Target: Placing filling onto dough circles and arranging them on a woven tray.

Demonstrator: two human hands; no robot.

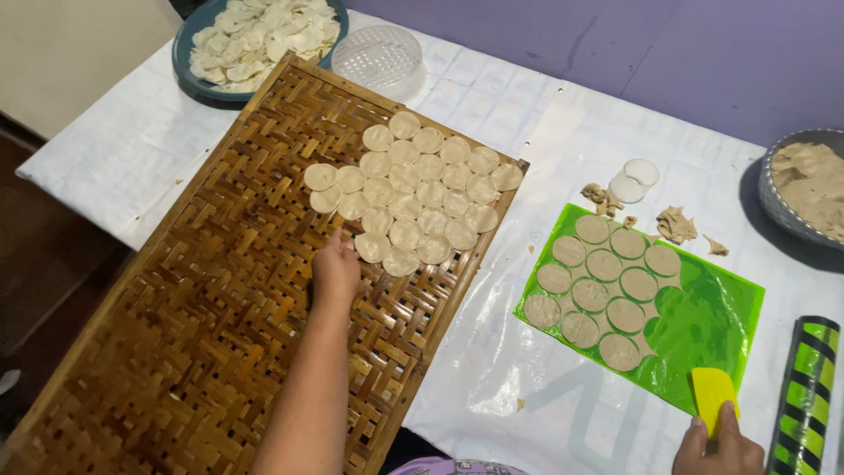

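Right hand (719, 444) gripping yellow scraper (712, 393) on green mat (712, 330); left hand (336, 268), fingers curled loosely, touching dough round (371, 247) on woven bamboo tray (202, 299).

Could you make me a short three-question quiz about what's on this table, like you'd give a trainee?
1. True or false: the left hand rests on the woven bamboo tray beside the dough rounds laid out there.
2. What does the right hand hold? A) a knife B) a yellow scraper C) a spoon
3. What colour is the sheet under the cut dough circles?

Key: 1 true; 2 B; 3 green.
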